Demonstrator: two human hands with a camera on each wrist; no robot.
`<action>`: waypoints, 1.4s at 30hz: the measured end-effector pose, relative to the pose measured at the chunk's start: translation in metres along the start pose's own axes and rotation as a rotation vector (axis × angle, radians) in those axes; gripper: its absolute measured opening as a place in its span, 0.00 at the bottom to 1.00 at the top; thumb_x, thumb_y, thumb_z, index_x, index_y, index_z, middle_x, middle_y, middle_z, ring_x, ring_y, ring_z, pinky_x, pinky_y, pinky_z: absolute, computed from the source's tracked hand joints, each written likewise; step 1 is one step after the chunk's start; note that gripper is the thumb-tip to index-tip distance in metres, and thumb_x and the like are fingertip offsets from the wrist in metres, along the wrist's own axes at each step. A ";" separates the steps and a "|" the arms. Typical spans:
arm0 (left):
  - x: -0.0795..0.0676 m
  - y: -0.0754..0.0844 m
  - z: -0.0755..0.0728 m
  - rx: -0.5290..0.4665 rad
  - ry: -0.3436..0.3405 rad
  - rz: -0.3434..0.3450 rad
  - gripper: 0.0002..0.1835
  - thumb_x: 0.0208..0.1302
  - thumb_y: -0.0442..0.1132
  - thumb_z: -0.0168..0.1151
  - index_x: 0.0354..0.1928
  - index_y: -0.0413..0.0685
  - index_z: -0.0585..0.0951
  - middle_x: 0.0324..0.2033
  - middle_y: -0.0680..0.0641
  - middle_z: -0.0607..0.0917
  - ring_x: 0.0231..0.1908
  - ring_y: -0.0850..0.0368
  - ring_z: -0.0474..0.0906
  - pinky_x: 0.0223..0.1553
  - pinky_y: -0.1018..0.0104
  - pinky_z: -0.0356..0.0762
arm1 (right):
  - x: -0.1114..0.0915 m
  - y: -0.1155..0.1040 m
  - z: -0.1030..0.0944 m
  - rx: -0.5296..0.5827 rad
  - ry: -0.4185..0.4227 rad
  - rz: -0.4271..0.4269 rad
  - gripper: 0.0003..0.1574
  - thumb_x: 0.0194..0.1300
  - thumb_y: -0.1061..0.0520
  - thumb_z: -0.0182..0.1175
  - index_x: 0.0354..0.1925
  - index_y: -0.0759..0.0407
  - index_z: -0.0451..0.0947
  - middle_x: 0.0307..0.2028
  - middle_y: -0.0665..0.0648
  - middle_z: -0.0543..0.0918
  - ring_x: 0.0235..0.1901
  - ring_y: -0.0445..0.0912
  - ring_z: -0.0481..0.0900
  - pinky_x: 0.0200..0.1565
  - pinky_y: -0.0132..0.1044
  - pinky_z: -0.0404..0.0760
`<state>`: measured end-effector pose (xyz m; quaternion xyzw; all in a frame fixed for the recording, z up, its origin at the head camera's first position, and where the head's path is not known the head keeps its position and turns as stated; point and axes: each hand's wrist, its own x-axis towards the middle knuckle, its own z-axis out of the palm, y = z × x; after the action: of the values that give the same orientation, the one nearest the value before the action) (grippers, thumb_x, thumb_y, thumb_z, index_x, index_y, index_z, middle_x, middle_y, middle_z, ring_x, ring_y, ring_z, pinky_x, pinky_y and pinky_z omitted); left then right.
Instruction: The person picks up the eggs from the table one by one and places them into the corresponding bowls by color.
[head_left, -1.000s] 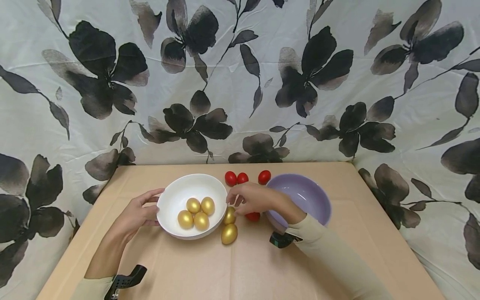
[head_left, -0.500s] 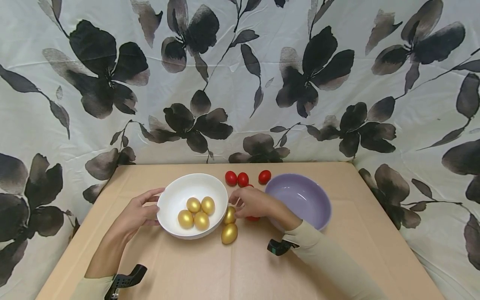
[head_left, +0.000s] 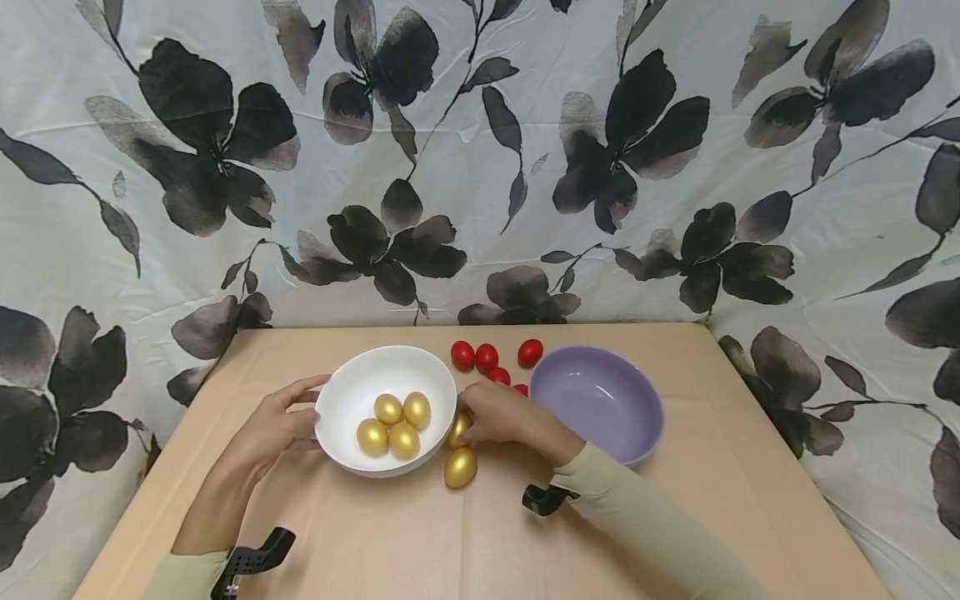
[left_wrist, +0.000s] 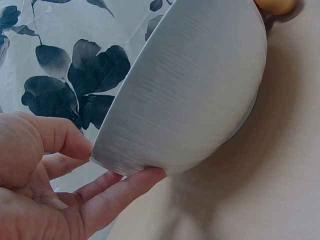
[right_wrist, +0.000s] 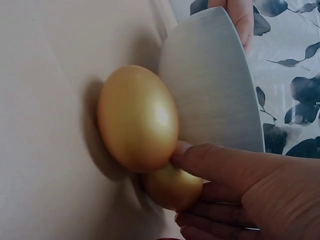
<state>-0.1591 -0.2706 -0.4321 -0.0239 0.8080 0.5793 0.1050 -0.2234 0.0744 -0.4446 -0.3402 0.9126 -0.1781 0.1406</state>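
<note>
Gold eggs (right_wrist: 137, 119) look super smooth, kinda metallic. Purple bowl (head_left: 600, 404) is pretty glossy, floral backdrop (head_left: 517, 50) seems like creased cloth.

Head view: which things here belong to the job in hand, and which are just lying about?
Seemingly in the job:
white bowl, touched by the left hand
gold egg in the right hand
second gold egg beside it
four gold eggs inside the bowl

Apparently lying about:
red egg-shaped pieces
purple bowl

Plain cream sleeves (head_left: 656, 525), black angular wrist devices (head_left: 258, 558); one per side
</note>
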 end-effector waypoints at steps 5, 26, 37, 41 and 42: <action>0.001 0.001 0.000 0.013 0.004 -0.001 0.35 0.68 0.27 0.51 0.77 0.42 0.61 0.66 0.27 0.66 0.49 0.42 0.83 0.40 0.52 0.88 | 0.003 0.002 -0.004 -0.066 0.019 -0.008 0.21 0.53 0.49 0.78 0.45 0.52 0.87 0.27 0.45 0.79 0.30 0.42 0.73 0.29 0.28 0.76; -0.001 -0.001 0.001 0.002 -0.001 -0.003 0.35 0.68 0.27 0.52 0.77 0.40 0.59 0.66 0.26 0.66 0.49 0.42 0.83 0.39 0.52 0.88 | 0.006 0.005 -0.013 -0.047 0.056 0.026 0.32 0.51 0.53 0.77 0.56 0.55 0.82 0.50 0.51 0.83 0.46 0.44 0.77 0.54 0.38 0.82; 0.000 -0.002 0.001 -0.001 -0.005 0.010 0.35 0.68 0.27 0.52 0.77 0.39 0.59 0.66 0.26 0.65 0.48 0.42 0.83 0.39 0.52 0.88 | -0.002 0.007 -0.030 0.063 0.084 -0.020 0.35 0.54 0.59 0.74 0.60 0.59 0.78 0.55 0.54 0.81 0.52 0.47 0.77 0.58 0.40 0.80; 0.000 -0.002 0.001 0.001 -0.004 0.005 0.35 0.68 0.27 0.52 0.77 0.40 0.59 0.66 0.26 0.66 0.48 0.43 0.83 0.39 0.52 0.88 | -0.005 0.007 -0.036 0.094 0.084 -0.020 0.34 0.55 0.60 0.74 0.61 0.60 0.78 0.55 0.54 0.80 0.51 0.47 0.76 0.54 0.37 0.81; -0.001 -0.002 0.001 0.002 -0.005 0.006 0.35 0.68 0.27 0.52 0.77 0.40 0.59 0.66 0.26 0.66 0.48 0.43 0.83 0.39 0.52 0.88 | -0.006 0.007 -0.038 0.106 0.085 -0.019 0.34 0.55 0.60 0.74 0.60 0.60 0.78 0.54 0.54 0.80 0.50 0.47 0.76 0.53 0.37 0.82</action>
<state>-0.1581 -0.2704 -0.4340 -0.0200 0.8083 0.5789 0.1054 -0.2372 0.0916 -0.4124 -0.3333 0.9037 -0.2415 0.1179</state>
